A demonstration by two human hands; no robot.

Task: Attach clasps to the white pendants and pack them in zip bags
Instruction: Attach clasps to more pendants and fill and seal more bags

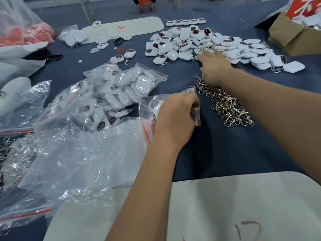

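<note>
1. Blue table [217, 150] carries our work.
2. Our left hand [175, 115] pinches a zip bag [152, 105] holding one pendant.
3. Our right hand [213, 66], fingers extended, touches the white pendants [217, 44]; whether it grips any, we cannot tell.
4. Clasps [225, 103] lie between the hands.

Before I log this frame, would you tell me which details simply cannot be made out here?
- Head view: the right hand's fingertips, buried in the pendant pile, so any grasp is hidden.
- Contents of the zip bag gripped by the left hand, mostly covered by that hand.
- Cardboard box, cut off by the frame's right edge.
</note>
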